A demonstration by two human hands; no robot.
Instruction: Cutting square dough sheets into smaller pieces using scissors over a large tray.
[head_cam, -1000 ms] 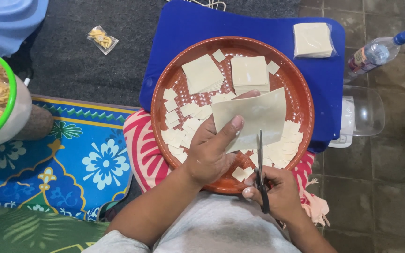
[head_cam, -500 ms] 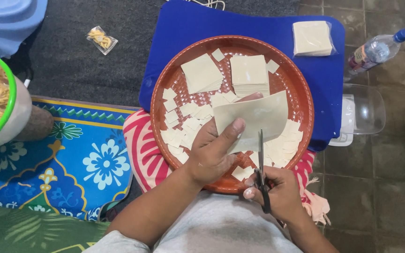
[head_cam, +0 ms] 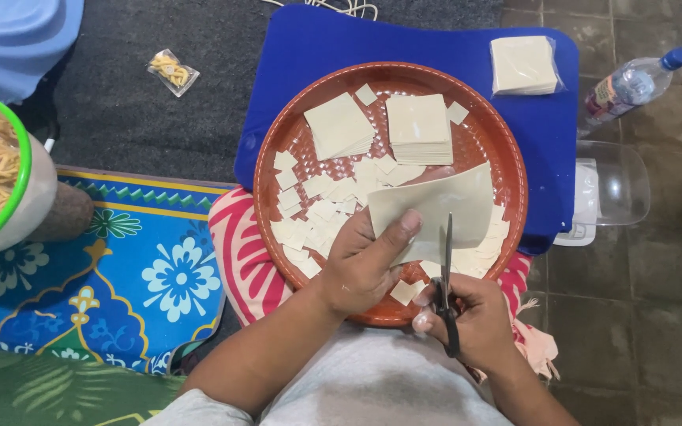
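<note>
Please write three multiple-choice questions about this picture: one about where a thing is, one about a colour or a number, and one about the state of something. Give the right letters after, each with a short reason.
1. Where is the plastic water bottle?
A. On the tiled floor to the right of the blue board
B. Inside the round tray
C. On the flowered mat

2. How many neat stacks of square sheets lie in the brown round tray?
A. None
B. Two
C. Five

3. What is the right hand doing with the scissors?
A. Leaving them flat on the floor
B. Gripping them, blades against the pale sheet that the left hand holds
C. Holding them up, far from any sheet

Answers: 1 A, the bottle lies on tiles beyond the board's right edge. 2 B, two stacks sit side by side at the tray's far part. 3 B, fingers are in the handles and the blades meet the sheet's lower edge.
</note>
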